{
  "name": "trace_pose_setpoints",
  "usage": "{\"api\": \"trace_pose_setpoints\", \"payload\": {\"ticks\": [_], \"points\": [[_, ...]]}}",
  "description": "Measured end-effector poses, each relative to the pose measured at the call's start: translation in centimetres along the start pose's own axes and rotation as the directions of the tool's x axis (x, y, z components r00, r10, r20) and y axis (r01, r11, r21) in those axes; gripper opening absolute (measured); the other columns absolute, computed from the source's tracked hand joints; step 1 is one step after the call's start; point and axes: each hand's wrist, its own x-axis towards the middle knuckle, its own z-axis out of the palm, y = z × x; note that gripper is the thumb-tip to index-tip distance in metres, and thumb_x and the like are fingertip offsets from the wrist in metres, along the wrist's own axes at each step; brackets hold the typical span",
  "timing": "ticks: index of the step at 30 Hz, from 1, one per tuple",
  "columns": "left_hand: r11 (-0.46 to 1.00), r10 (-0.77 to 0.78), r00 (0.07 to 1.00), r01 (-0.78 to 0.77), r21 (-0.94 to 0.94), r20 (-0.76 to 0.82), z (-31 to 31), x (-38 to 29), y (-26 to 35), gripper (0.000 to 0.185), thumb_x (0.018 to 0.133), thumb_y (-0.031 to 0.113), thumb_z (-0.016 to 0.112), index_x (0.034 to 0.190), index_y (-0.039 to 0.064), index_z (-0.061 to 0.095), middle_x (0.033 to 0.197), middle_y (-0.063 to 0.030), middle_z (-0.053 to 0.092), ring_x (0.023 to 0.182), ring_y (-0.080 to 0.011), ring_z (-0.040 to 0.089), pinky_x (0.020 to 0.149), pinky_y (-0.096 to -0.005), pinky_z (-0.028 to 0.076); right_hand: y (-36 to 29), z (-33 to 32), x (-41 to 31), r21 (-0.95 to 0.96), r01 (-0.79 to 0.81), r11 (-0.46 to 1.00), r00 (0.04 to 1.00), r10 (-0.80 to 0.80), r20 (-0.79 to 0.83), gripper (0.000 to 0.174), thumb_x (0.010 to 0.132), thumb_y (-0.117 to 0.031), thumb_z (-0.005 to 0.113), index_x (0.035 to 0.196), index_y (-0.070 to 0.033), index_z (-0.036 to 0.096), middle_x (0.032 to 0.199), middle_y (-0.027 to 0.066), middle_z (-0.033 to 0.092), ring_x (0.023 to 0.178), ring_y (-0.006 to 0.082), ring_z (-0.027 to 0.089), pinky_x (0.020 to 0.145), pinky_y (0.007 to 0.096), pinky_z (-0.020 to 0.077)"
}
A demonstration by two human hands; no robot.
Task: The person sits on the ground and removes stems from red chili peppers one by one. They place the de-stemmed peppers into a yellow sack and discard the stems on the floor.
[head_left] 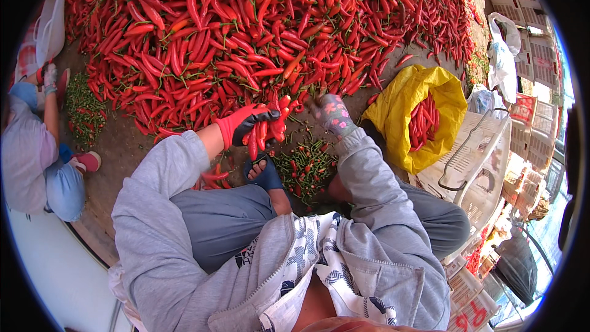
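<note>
My left hand [246, 124], in a red glove with black palm and fingers, grips a bunch of red chili peppers [262, 133]. Over the ground to its right is my right hand [331, 113], in a floral-patterned glove with a grey cuff; its fingertips are blurred, so I cannot tell whether it holds anything. A large heap of red chili peppers [221, 41] spreads beyond both hands. Below my right hand lies a small pile of green stems with bits of red pepper [306, 163]. A sandalled foot [262, 170] rests beside that pile.
An open yellow sack [396, 106] with red peppers in it stands at the right, beside a white plastic crate [479, 147] with a metal hook. More crates [544, 133] and a white plastic bag [502, 57] are further right. Another person [34, 147] sits at the left near a second stem pile [85, 108].
</note>
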Motion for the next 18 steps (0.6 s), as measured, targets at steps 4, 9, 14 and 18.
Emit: {"api": "trace_pose_setpoints", "payload": {"ticks": [4, 9, 14, 18], "points": [[0.999, -0.031, 0.999, 0.032, -0.021, 0.039, -2.1, -0.1, 0.7, 0.042, 0.092, 0.014, 0.064, 0.130, 0.013, 0.047, 0.112, -0.0101, 0.062, 0.098, -0.0268, 0.064, 0.083, -0.0449, 0.056, 1.7, 0.0, -0.4, -0.303, 0.212, 0.929, 0.872, -0.041, 0.487, 0.031, 0.087, -0.034, 0.063, 0.093, -0.004, 0.069, 0.083, 0.0185, 0.067, 0.079, 0.0326, 0.066, 0.072, 0.0417, 0.0522], [0.996, -0.091, 0.994, 0.092, -0.016, 0.056, -2.9, 0.4, -0.4, 0.048, 0.091, 0.011, 0.063, 0.136, 0.012, 0.045, 0.120, -0.0066, 0.059, 0.103, -0.0272, 0.063, 0.088, -0.0452, 0.055, -1.9, -0.1, 4.8, -0.288, 0.257, 0.923, 0.810, -0.368, -0.456, 0.031, 0.079, -0.032, 0.068, 0.102, -0.012, 0.069, 0.104, 0.0184, 0.062, 0.100, 0.0378, 0.058, 0.084, 0.0464, 0.0478], [0.986, -0.160, 0.980, 0.164, -0.030, 0.116, -2.7, 0.5, -1.1, 0.055, 0.091, 0.008, 0.062, 0.142, 0.016, 0.042, 0.122, -0.0031, 0.059, 0.104, -0.0252, 0.062, 0.091, -0.0429, 0.053, -6.3, 0.8, 9.4, -0.486, 0.099, 0.868, 0.961, -0.210, -0.179, 0.042, 0.072, -0.034, 0.071, 0.109, -0.014, 0.066, 0.116, 0.0180, 0.055, 0.111, 0.0390, 0.050, 0.091, 0.0492, 0.0450], [0.992, -0.084, 0.987, 0.095, -0.081, 0.135, -3.4, 0.6, -0.8, 0.051, 0.093, 0.009, 0.060, 0.141, 0.019, 0.043, 0.125, -0.0019, 0.058, 0.106, -0.0241, 0.061, 0.092, -0.0422, 0.053, -4.9, 1.1, 8.9, -0.218, 0.037, 0.975, 0.962, -0.093, -0.257, 0.040, 0.072, -0.031, 0.073, 0.108, -0.015, 0.068, 0.126, 0.0176, 0.053, 0.118, 0.0395, 0.048, 0.095, 0.0491, 0.0427]]}}
